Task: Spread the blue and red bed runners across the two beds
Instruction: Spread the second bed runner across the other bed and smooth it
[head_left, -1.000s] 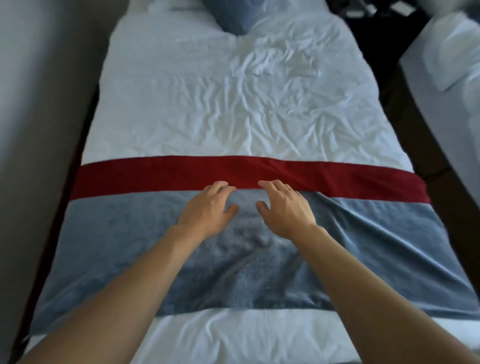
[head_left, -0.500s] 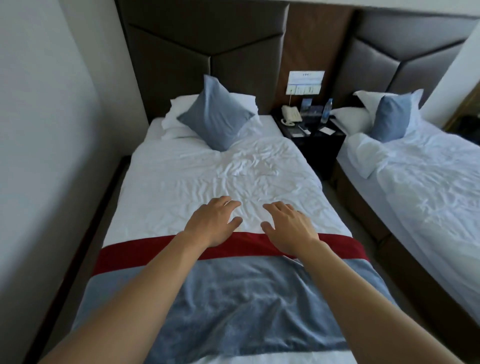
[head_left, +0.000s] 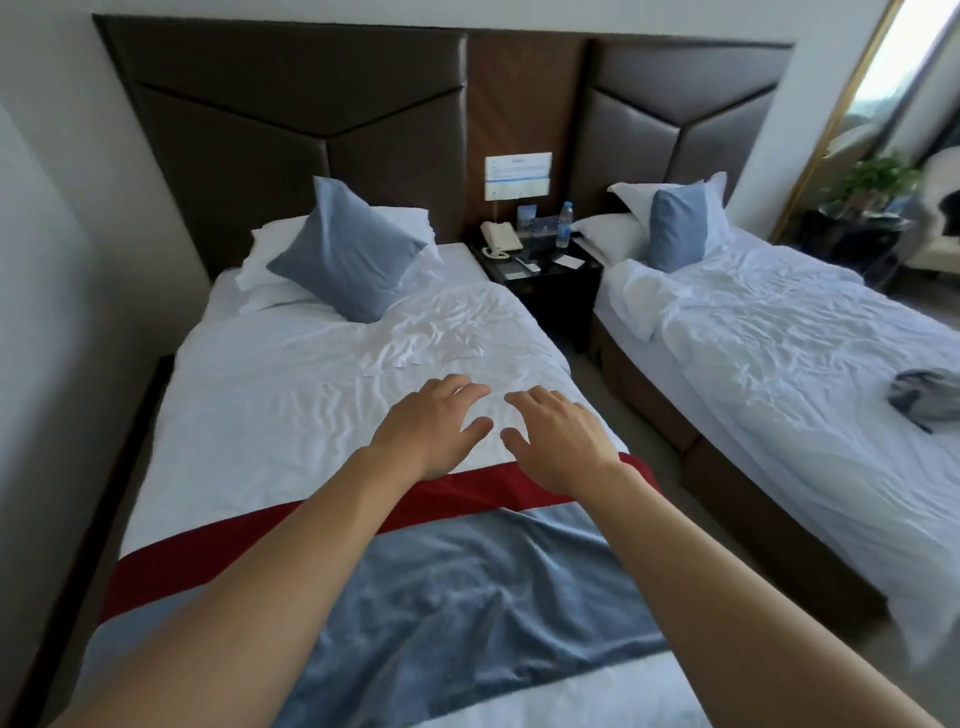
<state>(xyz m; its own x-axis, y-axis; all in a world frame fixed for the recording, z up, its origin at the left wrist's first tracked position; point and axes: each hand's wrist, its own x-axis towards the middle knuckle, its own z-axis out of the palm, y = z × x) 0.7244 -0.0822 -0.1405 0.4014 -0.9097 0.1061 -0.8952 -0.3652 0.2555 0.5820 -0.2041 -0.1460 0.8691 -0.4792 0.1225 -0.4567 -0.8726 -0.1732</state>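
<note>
Red and blue cloth bed runner (head_left: 467, 587) is lying flat behind both hands' fingers. Left hand (head_left: 431, 426) and right hand (head_left: 558, 441) are hovering side by side, fingers loosely spread, holding nothing.

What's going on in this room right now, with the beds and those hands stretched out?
A person is dressing two hotel beds. On the near bed, a blue and red runner already lies flat across the foot. The left hand and right hand are held out over it, open, holding nothing. The far bed has no runner spread yet; a crumpled grey-blue cloth lies on its sheet.
</note>
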